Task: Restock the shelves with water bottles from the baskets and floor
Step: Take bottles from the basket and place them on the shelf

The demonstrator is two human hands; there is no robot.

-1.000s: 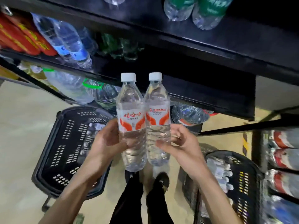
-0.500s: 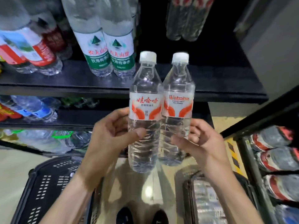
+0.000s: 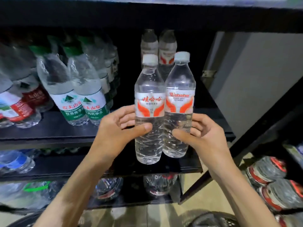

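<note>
While the left hand [image 3: 118,128] gripped the left bottle [image 3: 149,102] and the right hand [image 3: 201,135] the right bottle [image 3: 179,102], upright and touching before the shelf [image 3: 49,133], they looked due for setting down ahead of the matching pair [image 3: 167,48].

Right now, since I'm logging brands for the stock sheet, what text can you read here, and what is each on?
"娃哈哈": label of the left bottle, gripped by the left hand.
"Wahaha": label of the right bottle, gripped by the right hand.
"农夫山泉" and "饮用纯净水": green-labelled bottles on the shelf.
Too blurred to read: the small print under both brand names, and the red-labelled bottles at far left.
</note>
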